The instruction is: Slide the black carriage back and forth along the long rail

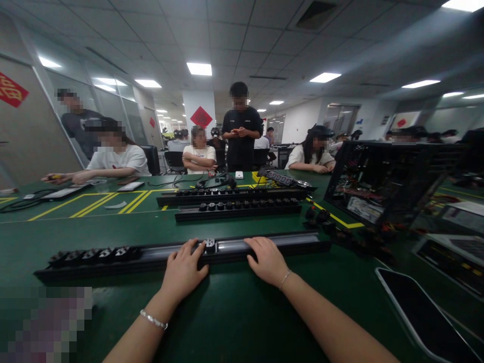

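A long black rail (pixel 159 251) lies across the table in front of me, with a pale strip along its channel. Several black socket modules (pixel 91 255) sit together at its left end. One single socket module (pixel 210 245) stands in the channel near the middle. My left hand (pixel 184 269) rests on the rail just left of that module, fingers spread, the index fingertip at its side. My right hand (pixel 267 261) lies over the rail further right, fingers stretched out and thumb apart at the front edge. Some fingertips are hidden behind the rail's wall.
Two more rails with modules, a nearer one (pixel 238 214) and a farther one (pixel 170 200), lie behind. An open computer case (pixel 378 181), loose dark parts (pixel 351 237) and a phone (pixel 423 312) are on the right. Co-workers sit across the green table (pixel 124 312); one person (pixel 242 131) stands.
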Motion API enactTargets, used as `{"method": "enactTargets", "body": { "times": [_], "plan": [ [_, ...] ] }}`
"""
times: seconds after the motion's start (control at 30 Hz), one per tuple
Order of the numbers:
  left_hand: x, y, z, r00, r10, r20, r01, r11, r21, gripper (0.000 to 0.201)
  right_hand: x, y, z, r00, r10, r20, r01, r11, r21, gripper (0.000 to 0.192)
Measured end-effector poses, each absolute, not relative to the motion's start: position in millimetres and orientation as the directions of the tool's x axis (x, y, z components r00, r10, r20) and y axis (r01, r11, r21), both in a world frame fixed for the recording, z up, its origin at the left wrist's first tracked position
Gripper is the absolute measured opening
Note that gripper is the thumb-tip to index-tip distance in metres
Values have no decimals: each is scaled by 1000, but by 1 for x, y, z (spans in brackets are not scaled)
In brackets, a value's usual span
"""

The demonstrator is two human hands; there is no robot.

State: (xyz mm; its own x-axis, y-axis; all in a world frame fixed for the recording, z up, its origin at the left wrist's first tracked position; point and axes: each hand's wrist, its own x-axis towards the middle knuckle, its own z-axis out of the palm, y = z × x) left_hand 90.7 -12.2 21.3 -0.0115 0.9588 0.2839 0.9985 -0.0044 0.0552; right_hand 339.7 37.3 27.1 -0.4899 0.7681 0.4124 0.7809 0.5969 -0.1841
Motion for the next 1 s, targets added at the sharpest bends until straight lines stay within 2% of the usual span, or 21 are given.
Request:
{"method": "enactTargets", "body": {
  "times": [0.13,0.27,0.63,1.0],
  "plan": [
    [92,-13,21,-17,954,300,999,2,50,58,289,28,28,-552,731,401,705,666,-243,41],
    [95,-14,22,-18,950,313,999,7,38,57,262,24,30,-569,749,340,713,655,-249,34],
    [94,-14,13,11,926,376,1000,-15,7,57,262,21,30,-577,755,311,749,641,-168,35],
    [93,-13,12,9,922,387,1000,-16,15,58,262,25,30,-577,751,320,741,646,-181,27]
  ]
}}
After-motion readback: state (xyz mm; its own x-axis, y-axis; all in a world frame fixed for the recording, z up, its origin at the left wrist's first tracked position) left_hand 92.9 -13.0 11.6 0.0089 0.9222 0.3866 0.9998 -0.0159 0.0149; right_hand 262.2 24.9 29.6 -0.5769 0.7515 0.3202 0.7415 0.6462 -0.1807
